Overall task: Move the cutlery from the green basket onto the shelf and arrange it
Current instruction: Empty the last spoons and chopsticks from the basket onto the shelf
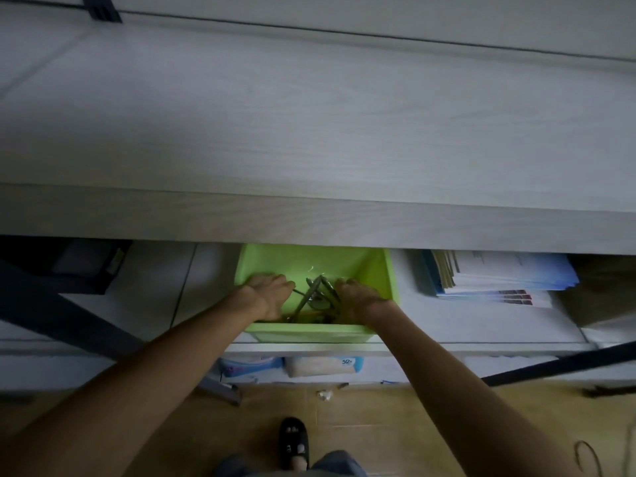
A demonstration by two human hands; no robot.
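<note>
head view, steeply downward and forward, close over the shelf [309, 132]

A pale wooden shelf [309, 132] spans the view; on the white ledge [464, 325] below sit a green basket [382, 270] and, apparently, stacked booklets [499, 277].

Bare forearms, no sleeves — a black sandal [293, 442], grey-blue shorts [330, 463].

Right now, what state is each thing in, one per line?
green basket: on the lower shelf, still holding cutlery.
cutlery: piled loose and crossed inside the basket.
left hand: inside the basket beside the pile; grip unclear.
right hand: inside the basket against the pile; grip unclear.
upper shelf: no cutlery on it yet.
stack of papers: flat, right of the basket.
</note>
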